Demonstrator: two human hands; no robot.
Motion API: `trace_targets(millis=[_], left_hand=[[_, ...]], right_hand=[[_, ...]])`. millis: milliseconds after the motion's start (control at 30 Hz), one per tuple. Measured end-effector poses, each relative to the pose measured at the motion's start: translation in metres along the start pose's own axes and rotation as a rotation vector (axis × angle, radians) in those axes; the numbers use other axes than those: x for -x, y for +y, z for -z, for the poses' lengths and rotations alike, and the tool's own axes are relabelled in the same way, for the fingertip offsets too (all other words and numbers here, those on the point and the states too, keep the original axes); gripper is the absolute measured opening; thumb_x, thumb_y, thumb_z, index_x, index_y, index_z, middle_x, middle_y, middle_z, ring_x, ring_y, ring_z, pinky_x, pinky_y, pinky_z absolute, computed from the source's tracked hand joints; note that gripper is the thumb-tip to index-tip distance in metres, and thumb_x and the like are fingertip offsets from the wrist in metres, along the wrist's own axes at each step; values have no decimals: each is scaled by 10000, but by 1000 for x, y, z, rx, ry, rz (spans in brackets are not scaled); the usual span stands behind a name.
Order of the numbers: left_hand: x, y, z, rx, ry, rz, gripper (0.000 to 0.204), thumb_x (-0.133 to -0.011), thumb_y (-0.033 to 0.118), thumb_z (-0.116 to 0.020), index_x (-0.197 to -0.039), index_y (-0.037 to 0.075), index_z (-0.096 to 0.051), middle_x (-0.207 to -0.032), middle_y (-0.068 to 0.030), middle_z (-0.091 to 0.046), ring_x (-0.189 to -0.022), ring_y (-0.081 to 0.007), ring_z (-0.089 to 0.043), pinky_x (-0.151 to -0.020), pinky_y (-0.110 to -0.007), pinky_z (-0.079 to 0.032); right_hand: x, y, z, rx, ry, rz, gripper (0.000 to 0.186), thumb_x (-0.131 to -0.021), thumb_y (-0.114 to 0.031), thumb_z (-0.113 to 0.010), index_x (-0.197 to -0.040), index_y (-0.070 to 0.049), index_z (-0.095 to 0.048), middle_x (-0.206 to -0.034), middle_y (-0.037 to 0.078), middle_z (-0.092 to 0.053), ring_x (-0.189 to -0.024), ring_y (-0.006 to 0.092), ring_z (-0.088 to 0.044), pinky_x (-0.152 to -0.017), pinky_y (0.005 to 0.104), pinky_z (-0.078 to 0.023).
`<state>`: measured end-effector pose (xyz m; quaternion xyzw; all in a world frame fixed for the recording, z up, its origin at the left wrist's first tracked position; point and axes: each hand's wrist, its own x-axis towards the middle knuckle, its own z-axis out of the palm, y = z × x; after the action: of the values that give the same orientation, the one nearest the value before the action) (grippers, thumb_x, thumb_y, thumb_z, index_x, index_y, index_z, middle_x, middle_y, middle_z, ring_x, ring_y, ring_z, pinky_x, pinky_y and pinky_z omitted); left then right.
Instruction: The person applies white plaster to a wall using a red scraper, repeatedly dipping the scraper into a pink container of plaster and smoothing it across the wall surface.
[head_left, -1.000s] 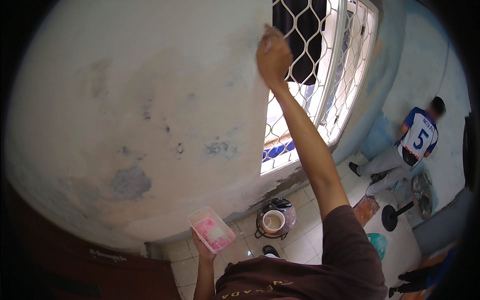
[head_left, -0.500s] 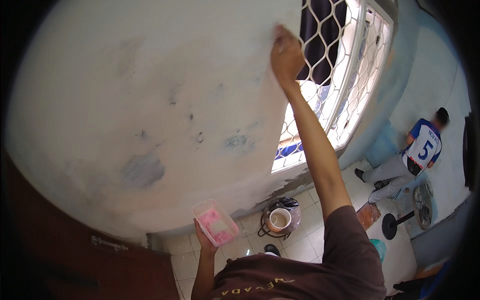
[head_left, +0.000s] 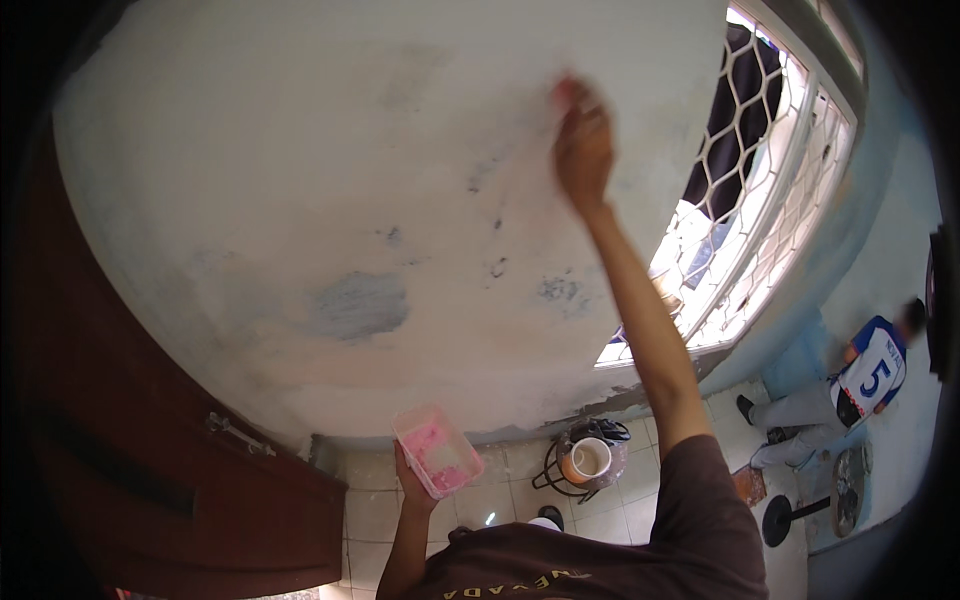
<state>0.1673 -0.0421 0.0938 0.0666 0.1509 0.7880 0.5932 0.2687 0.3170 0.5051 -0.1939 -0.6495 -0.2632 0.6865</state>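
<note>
Low at the front, my left hand grips the near left side of a clear plastic tub with pink paste smeared inside. My right arm is stretched up to the pale wall. Motion blurs my right hand, whose fingers are closed near the wall surface left of the window. A blurred pinkish spot shows at its fingertips; what it is I cannot make out. Below and left of this hand the wall carries grey-blue patches and small dark marks.
A window with a white metal grille is on the right. A white pot sits on a stool below the wall. A brown door stands left. At far right are another person and a pedestal fan.
My right hand has moved from beside the window grille to the wall farther left of it. The whole view has shifted left, showing more of the door. My left hand still holds the tub.
</note>
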Motion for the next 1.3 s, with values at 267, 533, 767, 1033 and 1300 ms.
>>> trace_targets(millis=[267, 533, 767, 1033, 1300], left_hand=[[29, 21, 21, 3, 60, -142, 661, -1035, 631, -411, -1480, 148, -487, -1394, -64, -580, -1261, -307, -572, -1043, -575, -493], [56, 57, 18, -72, 99, -256, 642, -1047, 628, -379, -1472, 162, -493, -1403, -52, -567, -1280, -270, -554, -1054, -514, -503], [82, 70, 25, -113, 159, -319, 663, -1038, 634, -398, -1501, 163, -458, -1464, -48, -520, -1326, -274, -512, -1066, -516, -491], [65, 81, 55, -7, 134, -317, 725, -1015, 661, -443, -1540, 161, -422, -1496, -62, -507, -1365, -308, -490, -1119, -556, -427], [78, 99, 74, -1, 275, -324, 762, -1001, 679, -460, -1535, 136, -426, -1482, -107, -534, -1360, -324, -521, -1129, -553, -447]], right_hand=[[86, -95, -94, 561, -298, 216, 500, -952, -118, -489, -1412, 78, -498, -1402, 287, -565, -1232, 414, -600, -1012, 615, -485], [96, -159, -61, -316, -262, 66, 402, -951, -21, -590, -1340, -101, -655, -1258, 123, -715, -1129, 282, -707, -892, 367, -593], [12, -88, -110, 118, -78, 46, 477, -910, -19, -531, -1385, 13, -563, -1389, 221, -604, -1255, 372, -598, -1088, 432, -479], [309, -275, -16, -553, -963, -109, 384, -879, 54, -589, -1243, -31, -676, -1229, 137, -719, -1078, 267, -721, -978, 372, -566], [287, -300, 125, -1118, -945, -1306, 183, -982, -174, -717, -978, 6, -688, -793, -49, -597, -693, 38, -447, -583, 229, -358]])
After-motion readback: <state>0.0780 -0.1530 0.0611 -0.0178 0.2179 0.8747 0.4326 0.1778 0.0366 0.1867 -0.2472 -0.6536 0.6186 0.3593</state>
